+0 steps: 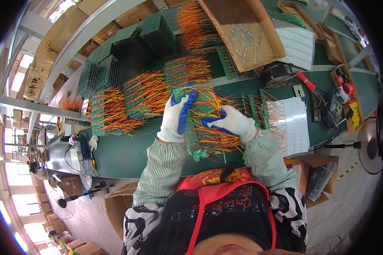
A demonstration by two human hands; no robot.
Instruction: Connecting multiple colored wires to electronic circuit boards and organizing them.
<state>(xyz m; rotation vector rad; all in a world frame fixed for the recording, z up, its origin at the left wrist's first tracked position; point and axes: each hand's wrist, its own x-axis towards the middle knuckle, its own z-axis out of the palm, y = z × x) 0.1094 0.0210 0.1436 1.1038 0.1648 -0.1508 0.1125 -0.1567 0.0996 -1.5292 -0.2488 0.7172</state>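
Note:
Both my hands wear white gloves with blue palms. My left hand (177, 114) closes on the left edge of a green circuit board (202, 90), its thumb folded over the top. Red and yellow wires (209, 105) run across that board. On the right, my right hand (233, 122) is closed at the wires' near ends, with thumb and fingers stretched toward the board; its exact hold is partly hidden. Directly beneath lies a stack of wired green boards (198, 146) on the table. More wired boards (142, 94) stand in rows to the left.
Tall stacks of bare green boards (157, 34) rise at the back left. A cardboard tray (259, 32) with thin metal pieces sits at the back. White board sheets (291, 127), a small black fan (277, 75) and a red-handled tool (305, 80) lie right on the green table (115, 155).

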